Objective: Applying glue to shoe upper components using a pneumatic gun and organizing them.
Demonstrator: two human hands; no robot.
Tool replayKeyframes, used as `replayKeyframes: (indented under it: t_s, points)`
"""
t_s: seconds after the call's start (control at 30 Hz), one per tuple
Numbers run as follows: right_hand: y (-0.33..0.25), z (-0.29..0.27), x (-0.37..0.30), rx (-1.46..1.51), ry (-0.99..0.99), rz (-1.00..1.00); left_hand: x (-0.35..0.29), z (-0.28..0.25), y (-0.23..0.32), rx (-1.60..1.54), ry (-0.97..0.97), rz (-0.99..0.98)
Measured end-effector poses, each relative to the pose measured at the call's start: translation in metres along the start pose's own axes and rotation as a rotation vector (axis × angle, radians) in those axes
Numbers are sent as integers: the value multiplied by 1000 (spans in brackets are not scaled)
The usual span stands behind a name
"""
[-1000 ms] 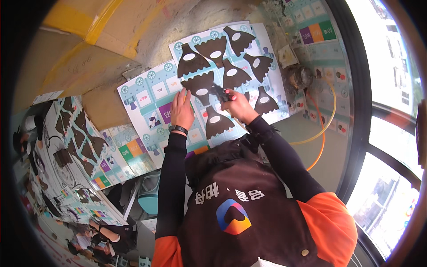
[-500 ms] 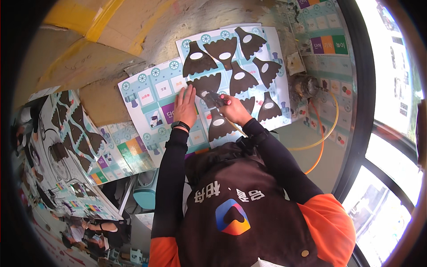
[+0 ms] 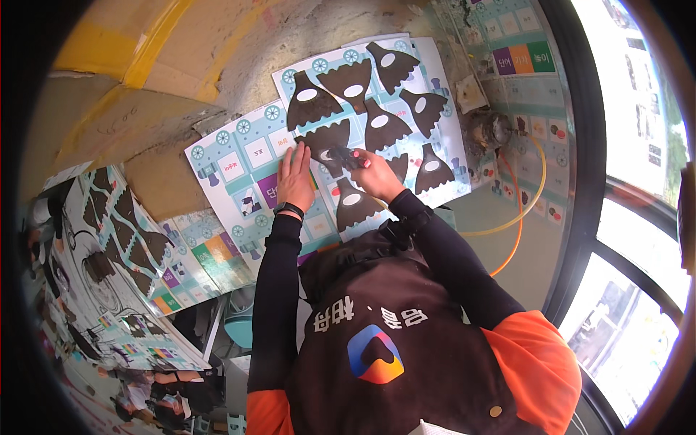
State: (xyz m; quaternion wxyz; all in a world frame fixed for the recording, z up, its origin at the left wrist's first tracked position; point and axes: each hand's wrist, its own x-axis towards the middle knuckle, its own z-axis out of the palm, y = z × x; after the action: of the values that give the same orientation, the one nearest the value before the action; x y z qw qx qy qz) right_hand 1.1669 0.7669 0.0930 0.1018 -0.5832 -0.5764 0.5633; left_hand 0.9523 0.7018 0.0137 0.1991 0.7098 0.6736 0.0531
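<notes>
My left hand (image 3: 296, 181) lies flat with fingers stretched out on a printed light-blue sheet (image 3: 281, 230), its fingertips touching the edge of a dark brown dress-shaped cutout (image 3: 328, 135). My right hand (image 3: 378, 178) is closed around a black hand tool with red parts (image 3: 344, 158); its exact kind is unclear. The tool's tip is over the white oval of that same cutout. Several similar dark cutouts with wavy edges and white ovals lie around it, such as one cutout (image 3: 354, 212) just below the tool.
Worn cardboard with yellow tape (image 3: 156, 51) spreads at the far left. A yellow hose (image 3: 500, 230) and an orange hose (image 3: 518, 239) hang from a metal fitting (image 3: 494, 132) at the right, beside a dark window frame (image 3: 591, 167). Another table with printed sheets (image 3: 206, 254) stands left; people are beyond it.
The view has shifted slightly, so the sheets sit a little further left in the picture. Both hands keep nearly the same places on the cutout.
</notes>
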Motion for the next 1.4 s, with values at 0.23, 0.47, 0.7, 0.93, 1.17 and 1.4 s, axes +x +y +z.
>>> replayKeyframes:
  t_s: [0.23,0.47,0.7,0.93,1.17,1.4]
  points:
    - [10,-14,-12,-20,98,80,1,2,1,5,-10,-18]
    - [11,-15,-17,32,-1,82,4,1,1,-2,12,4]
    - [20,-20,-17,-1,56,135,2,3,4,-11,4,4]
    - [19,-21,-18,31,60,100,3,-2,6,-17,4,15]
    - [17,-13,-21,105,-1,26,-2,-2,6,-14,-13,7]
    - [20,-15,-27,51,77,64,-5,0,10,-30,-24,7]
